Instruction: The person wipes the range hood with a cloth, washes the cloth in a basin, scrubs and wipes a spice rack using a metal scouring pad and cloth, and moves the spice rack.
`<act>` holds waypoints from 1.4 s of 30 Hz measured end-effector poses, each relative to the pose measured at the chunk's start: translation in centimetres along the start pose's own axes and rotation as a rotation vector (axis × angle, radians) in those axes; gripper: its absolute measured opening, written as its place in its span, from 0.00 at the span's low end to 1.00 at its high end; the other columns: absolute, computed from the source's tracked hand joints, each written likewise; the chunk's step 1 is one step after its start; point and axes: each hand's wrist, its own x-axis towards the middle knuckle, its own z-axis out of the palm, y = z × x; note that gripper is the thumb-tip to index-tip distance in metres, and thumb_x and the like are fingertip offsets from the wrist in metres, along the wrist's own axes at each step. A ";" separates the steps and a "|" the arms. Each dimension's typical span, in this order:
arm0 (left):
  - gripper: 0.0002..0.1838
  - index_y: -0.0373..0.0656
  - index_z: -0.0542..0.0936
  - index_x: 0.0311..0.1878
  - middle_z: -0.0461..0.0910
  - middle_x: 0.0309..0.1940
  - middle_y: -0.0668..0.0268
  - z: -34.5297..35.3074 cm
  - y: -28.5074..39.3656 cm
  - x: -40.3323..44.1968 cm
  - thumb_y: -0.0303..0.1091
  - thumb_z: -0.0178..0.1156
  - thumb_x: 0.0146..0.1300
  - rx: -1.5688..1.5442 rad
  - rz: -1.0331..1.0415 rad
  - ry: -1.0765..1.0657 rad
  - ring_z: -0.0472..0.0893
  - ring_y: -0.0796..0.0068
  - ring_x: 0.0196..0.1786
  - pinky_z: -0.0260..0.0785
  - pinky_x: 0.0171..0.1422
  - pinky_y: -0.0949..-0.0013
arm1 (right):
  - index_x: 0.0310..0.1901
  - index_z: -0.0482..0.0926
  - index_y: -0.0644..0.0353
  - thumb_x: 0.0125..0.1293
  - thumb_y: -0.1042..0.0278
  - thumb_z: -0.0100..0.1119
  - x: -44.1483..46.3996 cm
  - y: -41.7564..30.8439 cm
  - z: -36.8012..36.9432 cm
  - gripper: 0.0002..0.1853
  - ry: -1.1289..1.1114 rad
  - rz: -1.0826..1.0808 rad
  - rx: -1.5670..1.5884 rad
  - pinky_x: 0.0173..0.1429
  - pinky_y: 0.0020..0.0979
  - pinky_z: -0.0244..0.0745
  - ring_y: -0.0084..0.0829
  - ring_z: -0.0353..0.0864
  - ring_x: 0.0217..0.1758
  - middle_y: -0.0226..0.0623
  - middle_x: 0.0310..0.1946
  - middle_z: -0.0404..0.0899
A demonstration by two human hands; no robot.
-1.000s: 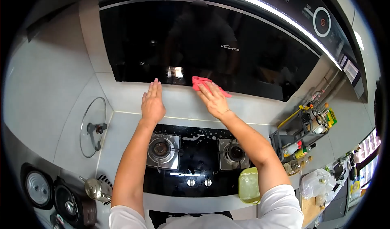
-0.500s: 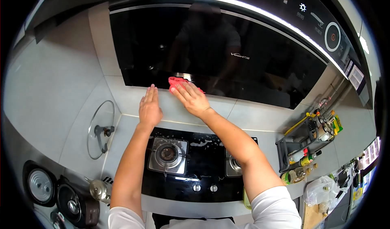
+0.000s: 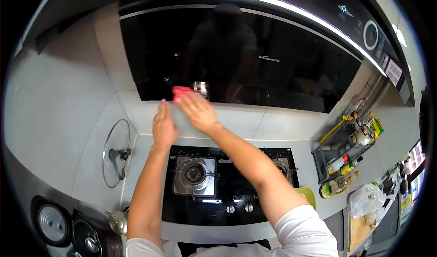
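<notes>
In the head view, the person's right hand [image 3: 199, 112] lies flat, fingers straight and side by side, over a crumpled pinkish-red cloth [image 3: 182, 91]. The cloth is on the lower edge of a glossy black rectangular hood panel [image 3: 296, 81], left of its middle, with part of it showing beyond the fingertips. The left hand [image 3: 165, 127] is empty and flat, fingers together and pointing up, just beside the right one; its fingertips are at the panel's lower edge, though whether they touch it cannot be told.

Below the forearms, a black glass gas stove [image 3: 191, 215] with two square steel burner plates is set in the pale grey desk [image 3: 142, 154]. The right arm partly covers the right burner and a yellow-green container [image 3: 308, 195]. A round clear glass lid [image 3: 114, 156] with a dark handle stands by the left wall. A dark grey rack [image 3: 321, 159] bears bottles on the right.
</notes>
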 end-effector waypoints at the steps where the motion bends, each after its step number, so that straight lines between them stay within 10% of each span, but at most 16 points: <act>1: 0.44 0.28 0.65 0.79 0.61 0.83 0.46 -0.5 -0.4 -0.3 0.15 0.60 0.54 0.017 0.027 0.002 0.62 0.50 0.85 0.60 0.84 0.49 | 0.75 0.74 0.55 0.63 0.70 0.60 1.4 -1.0 1.3 0.35 0.053 -0.027 -0.004 0.83 0.52 0.64 0.48 0.72 0.77 0.42 0.73 0.75; 10: 0.44 0.28 0.66 0.78 0.62 0.83 0.49 2.8 7.4 1.1 0.15 0.61 0.53 0.054 0.147 0.022 0.63 0.50 0.84 0.60 0.84 0.49 | 0.75 0.75 0.51 0.64 0.69 0.59 -8.8 9.3 -8.0 0.34 0.096 -0.020 -0.189 0.85 0.50 0.62 0.43 0.73 0.77 0.38 0.70 0.77; 18: 0.46 0.34 0.63 0.82 0.58 0.86 0.56 6.7 20.0 2.1 0.16 0.61 0.56 0.035 0.241 -0.100 0.58 0.56 0.87 0.55 0.87 0.49 | 0.80 0.67 0.55 0.64 0.75 0.56 -25.3 22.1 -20.2 0.39 -0.239 0.419 -0.434 0.87 0.53 0.56 0.48 0.61 0.85 0.44 0.79 0.68; 31: 0.49 0.34 0.60 0.83 0.54 0.87 0.55 9.6 27.0 2.2 0.16 0.61 0.53 0.057 0.265 -0.096 0.54 0.54 0.89 0.50 0.89 0.49 | 0.76 0.72 0.60 0.66 0.66 0.60 -21.1 19.1 -18.9 0.35 -0.021 0.281 -0.184 0.86 0.52 0.59 0.47 0.69 0.80 0.43 0.74 0.74; 40: 0.47 0.35 0.62 0.83 0.55 0.87 0.58 9.6 29.0 2.0 0.18 0.63 0.56 0.028 0.232 -0.129 0.53 0.59 0.89 0.46 0.91 0.51 | 0.76 0.72 0.61 0.67 0.72 0.56 -29.5 24.2 -19.8 0.33 0.063 0.692 -0.575 0.85 0.53 0.61 0.48 0.66 0.83 0.46 0.77 0.72; 42: 0.47 0.35 0.62 0.83 0.55 0.87 0.58 9.7 28.7 2.0 0.18 0.63 0.56 0.035 0.238 -0.133 0.53 0.59 0.89 0.46 0.91 0.51 | 0.75 0.73 0.61 0.68 0.71 0.56 -26.2 21.0 -16.2 0.32 0.051 0.449 -0.369 0.84 0.54 0.62 0.49 0.68 0.82 0.47 0.76 0.73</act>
